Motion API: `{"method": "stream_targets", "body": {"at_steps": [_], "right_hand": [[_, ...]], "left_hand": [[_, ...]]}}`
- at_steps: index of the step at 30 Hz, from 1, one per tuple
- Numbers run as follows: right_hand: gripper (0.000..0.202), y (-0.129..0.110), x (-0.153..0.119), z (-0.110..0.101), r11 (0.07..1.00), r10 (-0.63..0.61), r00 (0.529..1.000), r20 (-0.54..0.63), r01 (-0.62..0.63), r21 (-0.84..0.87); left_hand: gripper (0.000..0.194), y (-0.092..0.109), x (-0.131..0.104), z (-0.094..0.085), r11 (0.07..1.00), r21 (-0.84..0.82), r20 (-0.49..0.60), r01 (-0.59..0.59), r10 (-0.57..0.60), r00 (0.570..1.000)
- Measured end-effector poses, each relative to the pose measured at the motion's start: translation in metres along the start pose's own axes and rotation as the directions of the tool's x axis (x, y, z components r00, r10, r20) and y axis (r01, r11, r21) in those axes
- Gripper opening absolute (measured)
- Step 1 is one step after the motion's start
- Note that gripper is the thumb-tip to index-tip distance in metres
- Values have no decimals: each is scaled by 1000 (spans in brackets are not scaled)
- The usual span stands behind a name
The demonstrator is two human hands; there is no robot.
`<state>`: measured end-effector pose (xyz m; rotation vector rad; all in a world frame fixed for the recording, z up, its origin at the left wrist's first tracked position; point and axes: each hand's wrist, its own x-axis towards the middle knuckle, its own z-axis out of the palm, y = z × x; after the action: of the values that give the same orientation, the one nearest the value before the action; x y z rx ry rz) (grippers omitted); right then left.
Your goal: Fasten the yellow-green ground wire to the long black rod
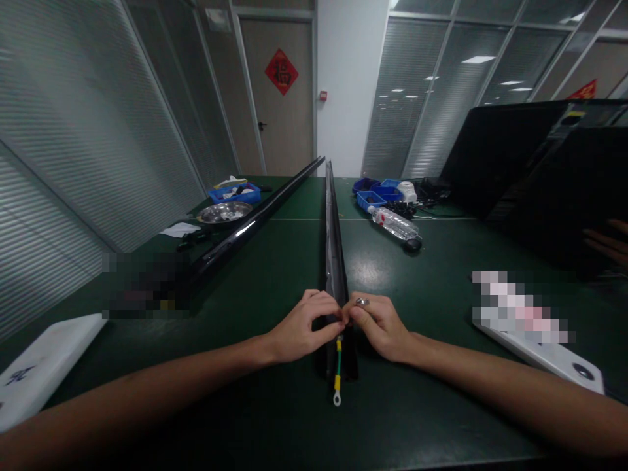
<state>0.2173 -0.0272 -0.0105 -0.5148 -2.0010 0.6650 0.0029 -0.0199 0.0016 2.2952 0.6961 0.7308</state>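
Observation:
A long dark metal channel (335,248) runs away from me down the middle of the green table. Over its near end, my left hand (313,327) has thumb and fingers pinched together, and my right hand (377,325), with a ring on one finger, is closed against it. The fingertips of both hands meet there; whatever lies between them is hidden. Just below them, a short green wire (338,363) with yellow sleeves and a ring terminal hangs toward me along the channel's end.
A second dark bar (255,219) lies diagonally on the left, near a metal dish (224,212) and a blue tray (235,193). At right are blue bins (385,191), a plastic bottle (396,224), a white device (544,350) and another person's hand (608,242).

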Motion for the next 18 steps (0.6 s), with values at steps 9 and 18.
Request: {"method": "stream_targets", "body": {"at_steps": [9,18], "right_hand": [[34,2,0,0,1000,15,1000,26,-16,4],[30,0,-1,3,996,27,999,-30,-29,-83]], "left_hand": [[11,0,-1,0,1000,-4,9,-3,3,1000],[17,-2,0,1,1000,27,24,11,-12,1000]]}}
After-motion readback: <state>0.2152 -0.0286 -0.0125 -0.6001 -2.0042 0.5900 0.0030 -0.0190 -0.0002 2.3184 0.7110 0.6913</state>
